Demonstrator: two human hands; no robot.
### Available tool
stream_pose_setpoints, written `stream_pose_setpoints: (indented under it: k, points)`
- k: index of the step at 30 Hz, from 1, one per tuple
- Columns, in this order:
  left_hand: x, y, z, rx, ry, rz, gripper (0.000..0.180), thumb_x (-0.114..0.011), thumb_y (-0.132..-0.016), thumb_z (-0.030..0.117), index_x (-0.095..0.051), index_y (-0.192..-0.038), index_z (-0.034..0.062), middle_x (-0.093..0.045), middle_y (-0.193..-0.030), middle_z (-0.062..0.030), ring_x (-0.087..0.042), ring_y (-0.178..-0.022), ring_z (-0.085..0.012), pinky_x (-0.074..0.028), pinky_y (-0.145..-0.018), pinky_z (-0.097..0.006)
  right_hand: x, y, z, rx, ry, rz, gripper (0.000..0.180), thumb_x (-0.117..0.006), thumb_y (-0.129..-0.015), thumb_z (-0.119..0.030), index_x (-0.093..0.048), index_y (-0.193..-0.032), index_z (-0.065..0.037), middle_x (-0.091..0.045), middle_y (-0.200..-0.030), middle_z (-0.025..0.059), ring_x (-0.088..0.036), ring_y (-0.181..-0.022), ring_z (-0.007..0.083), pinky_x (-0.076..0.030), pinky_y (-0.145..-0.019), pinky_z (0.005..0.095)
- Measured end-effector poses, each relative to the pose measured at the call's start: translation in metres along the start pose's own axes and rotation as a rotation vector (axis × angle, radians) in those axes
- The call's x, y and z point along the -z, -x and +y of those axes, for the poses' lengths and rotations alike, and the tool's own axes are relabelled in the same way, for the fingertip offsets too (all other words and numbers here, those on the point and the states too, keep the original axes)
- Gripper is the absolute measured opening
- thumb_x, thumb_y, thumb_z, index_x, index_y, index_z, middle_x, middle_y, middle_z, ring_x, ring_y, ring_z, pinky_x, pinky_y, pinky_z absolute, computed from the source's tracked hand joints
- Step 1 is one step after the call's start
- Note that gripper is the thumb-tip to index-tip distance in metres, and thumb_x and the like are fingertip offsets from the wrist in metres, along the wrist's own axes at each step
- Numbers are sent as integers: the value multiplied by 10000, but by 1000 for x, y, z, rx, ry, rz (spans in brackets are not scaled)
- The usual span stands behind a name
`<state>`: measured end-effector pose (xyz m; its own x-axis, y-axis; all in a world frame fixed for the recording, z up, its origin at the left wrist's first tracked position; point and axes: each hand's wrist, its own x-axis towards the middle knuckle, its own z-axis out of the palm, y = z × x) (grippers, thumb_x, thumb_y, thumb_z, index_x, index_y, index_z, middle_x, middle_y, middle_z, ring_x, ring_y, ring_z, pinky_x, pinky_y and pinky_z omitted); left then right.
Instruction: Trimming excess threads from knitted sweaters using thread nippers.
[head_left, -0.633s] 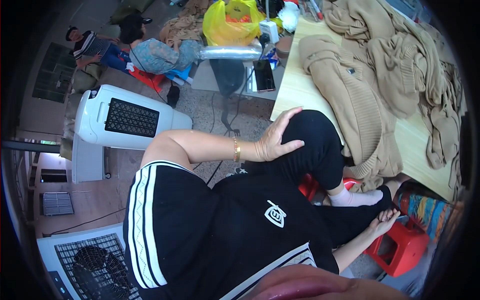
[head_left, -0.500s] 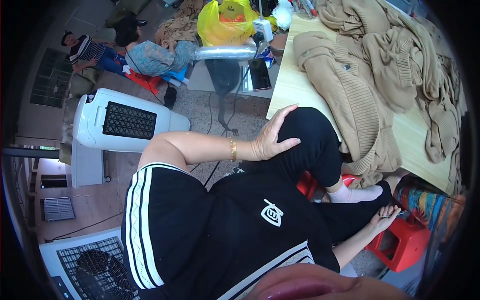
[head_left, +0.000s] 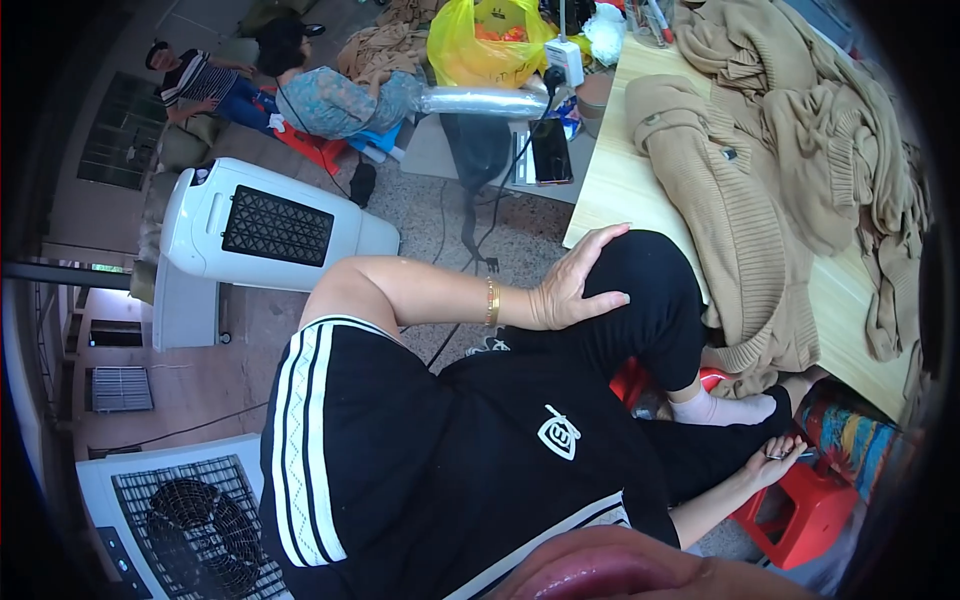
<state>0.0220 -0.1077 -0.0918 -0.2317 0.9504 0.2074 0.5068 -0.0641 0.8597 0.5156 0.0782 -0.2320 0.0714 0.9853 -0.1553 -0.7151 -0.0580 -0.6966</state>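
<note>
My left hand [head_left: 582,285] rests on my raised knee in black trousers [head_left: 645,285], thumb and fingers spread apart, holding nothing. A gold bracelet [head_left: 492,301] circles that wrist. Low on the right, beside my other leg, my right hand [head_left: 770,465] is closed with its palm turned up. Out of its fingers pokes a small shiny metal tool [head_left: 806,455], too small to name surely. Tan knitted garments [head_left: 735,200] lie heaped on the wooden table [head_left: 612,165], just beyond my knee; neither hand touches them.
A red plastic stool [head_left: 805,515] stands under my right hand. White air coolers [head_left: 185,235] are on the left. A phone [head_left: 550,152], a clear plastic roll [head_left: 478,101] and a yellow bag [head_left: 485,45] sit at the back. Two people [head_left: 345,100] sit far left.
The whole view has shifted, so most of the scene sits farther right in the picture. My left hand stays on the knee, and my right hand keeps its hold on the metal tool.
</note>
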Motion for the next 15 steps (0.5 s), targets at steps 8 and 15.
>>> stream_pose_setpoints:
  k: [8,15]
  points:
    - [1,-2,-2,-7,7,4,849,-693,-845,379,-266,-1479,8,-396,-1428,-220,-383,-1361,-349,-290,-1150,-409,-1,0,1,-4,-15,-5,302,-474,-1052,-294,-563,-1008,-9,-413,-667,-10,-318,-488,52,-247,-410,205]
    - [0,-2,-2,-8,-24,12,851,-682,-850,388,-259,-1485,12,-384,-1439,-227,-374,-1368,-352,-281,-1155,-410,-7,2,2,7,-38,-9,291,-474,-1053,-279,-569,-1014,-6,-409,-664,-7,-321,-485,57,-260,-415,204]
